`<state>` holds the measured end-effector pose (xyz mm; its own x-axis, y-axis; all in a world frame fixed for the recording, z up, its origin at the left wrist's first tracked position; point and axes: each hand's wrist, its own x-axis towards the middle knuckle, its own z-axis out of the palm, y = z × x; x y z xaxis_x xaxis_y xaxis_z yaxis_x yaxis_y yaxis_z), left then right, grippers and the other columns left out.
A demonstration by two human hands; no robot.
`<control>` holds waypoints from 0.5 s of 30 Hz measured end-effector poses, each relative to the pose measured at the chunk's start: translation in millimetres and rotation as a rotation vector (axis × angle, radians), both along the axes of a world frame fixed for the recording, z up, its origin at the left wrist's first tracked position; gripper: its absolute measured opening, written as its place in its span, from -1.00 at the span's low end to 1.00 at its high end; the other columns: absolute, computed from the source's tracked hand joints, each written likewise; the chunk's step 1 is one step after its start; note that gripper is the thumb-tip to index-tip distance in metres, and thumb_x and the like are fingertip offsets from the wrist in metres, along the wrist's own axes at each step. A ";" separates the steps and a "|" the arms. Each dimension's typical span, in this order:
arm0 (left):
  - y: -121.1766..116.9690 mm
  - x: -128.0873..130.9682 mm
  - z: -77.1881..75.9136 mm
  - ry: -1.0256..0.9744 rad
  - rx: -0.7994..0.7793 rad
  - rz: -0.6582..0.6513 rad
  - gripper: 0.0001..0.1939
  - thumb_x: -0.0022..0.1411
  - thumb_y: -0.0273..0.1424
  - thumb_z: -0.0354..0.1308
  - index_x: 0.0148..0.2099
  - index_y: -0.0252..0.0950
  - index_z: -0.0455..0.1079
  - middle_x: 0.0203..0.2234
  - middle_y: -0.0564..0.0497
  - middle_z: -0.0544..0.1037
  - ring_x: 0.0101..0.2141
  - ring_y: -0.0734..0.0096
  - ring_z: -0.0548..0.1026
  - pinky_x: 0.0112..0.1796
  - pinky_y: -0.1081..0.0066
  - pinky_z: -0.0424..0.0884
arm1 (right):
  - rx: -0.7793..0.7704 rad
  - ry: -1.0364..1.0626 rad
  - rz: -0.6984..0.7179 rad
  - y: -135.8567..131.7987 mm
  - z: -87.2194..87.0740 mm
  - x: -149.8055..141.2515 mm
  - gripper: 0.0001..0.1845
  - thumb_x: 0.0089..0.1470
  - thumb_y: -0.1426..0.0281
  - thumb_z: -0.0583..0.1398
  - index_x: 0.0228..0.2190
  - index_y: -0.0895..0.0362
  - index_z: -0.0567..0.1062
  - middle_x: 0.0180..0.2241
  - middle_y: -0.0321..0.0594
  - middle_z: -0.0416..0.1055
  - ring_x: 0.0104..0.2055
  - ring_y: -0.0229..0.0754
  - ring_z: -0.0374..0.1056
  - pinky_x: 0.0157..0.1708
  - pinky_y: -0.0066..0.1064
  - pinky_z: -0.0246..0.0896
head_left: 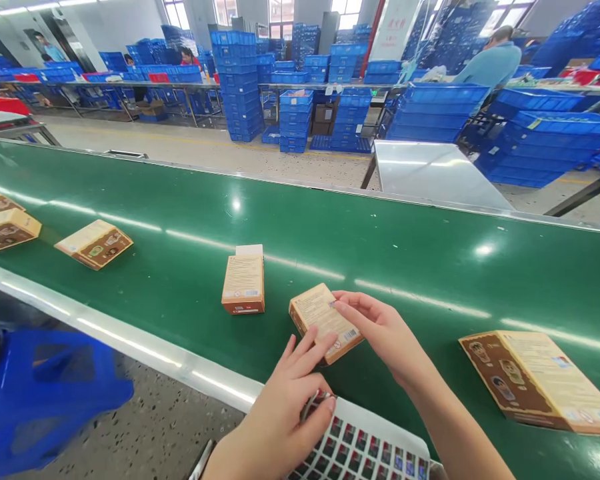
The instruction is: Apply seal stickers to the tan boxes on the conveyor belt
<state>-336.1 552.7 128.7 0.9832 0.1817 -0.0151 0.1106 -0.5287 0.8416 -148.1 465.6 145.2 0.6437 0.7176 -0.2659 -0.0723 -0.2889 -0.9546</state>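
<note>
A cream and brown carton (316, 308) lies tilted on the green conveyor belt in front of me. My left hand (293, 407) rests several outstretched fingers on its near side, while the thumb and a bent finger pinch the edge of a sticker sheet (363, 443) with rows of small dark and red labels. At the carton's upper right corner is my right hand (380, 327). Its thumb and fingertips close on a small sticker (332, 303) against the printed face; the fingers partly hide it.
Another carton (244, 283) stands left of mine, a white flap at its back. More cartons (95, 245) lie farther left, and one (545, 380) lies at right. A blue stool (80, 380) is beside the belt's metal edge. Beyond are a steel table (430, 173), stacked blue crates (237, 87) and people.
</note>
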 end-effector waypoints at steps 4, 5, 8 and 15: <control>-4.9 9.8 4.4 0.057 -0.057 -0.033 -0.85 0.33 -0.54 0.05 -0.31 -0.26 0.35 0.42 -0.05 0.09 0.43 0.03 -0.11 0.35 -0.22 -0.09 | -0.044 0.029 -0.029 -3.5 -3.5 4.1 -0.49 -0.14 -0.09 0.35 -0.41 0.11 0.56 -0.04 -0.10 0.53 -0.25 -0.10 0.40 -0.32 -0.37 0.30; -5.9 11.5 6.4 0.070 -0.064 -0.045 -0.85 0.33 -0.54 0.06 -0.31 -0.25 0.34 0.42 -0.04 0.08 0.43 0.05 -0.11 0.35 -0.21 -0.09 | -0.059 0.018 -0.045 -5.9 -2.7 5.1 -0.49 -0.16 -0.08 0.35 -0.42 0.11 0.57 -0.05 -0.10 0.53 -0.26 -0.11 0.39 -0.33 -0.37 0.29; -8.6 15.4 11.4 0.104 -0.073 -0.084 -0.85 0.33 -0.54 0.07 -0.31 -0.25 0.33 0.42 -0.04 0.06 0.43 0.08 -0.12 0.37 -0.16 -0.11 | -0.094 -0.017 -0.064 -12.0 1.1 8.4 -0.50 -0.20 -0.08 0.34 -0.45 0.12 0.56 -0.11 -0.10 0.55 -0.30 -0.12 0.35 -0.37 -0.38 0.27; -17.8 23.9 13.4 0.129 -0.053 -0.132 -0.84 0.34 -0.54 0.08 -0.32 -0.26 0.34 0.43 -0.03 0.04 0.43 0.09 -0.11 0.37 -0.12 -0.09 | -0.138 -0.122 -0.059 -20.8 2.9 13.1 -0.51 -0.17 -0.08 0.28 -0.44 0.10 0.55 -0.17 -0.09 0.56 -0.37 -0.10 0.39 -0.43 -0.34 0.28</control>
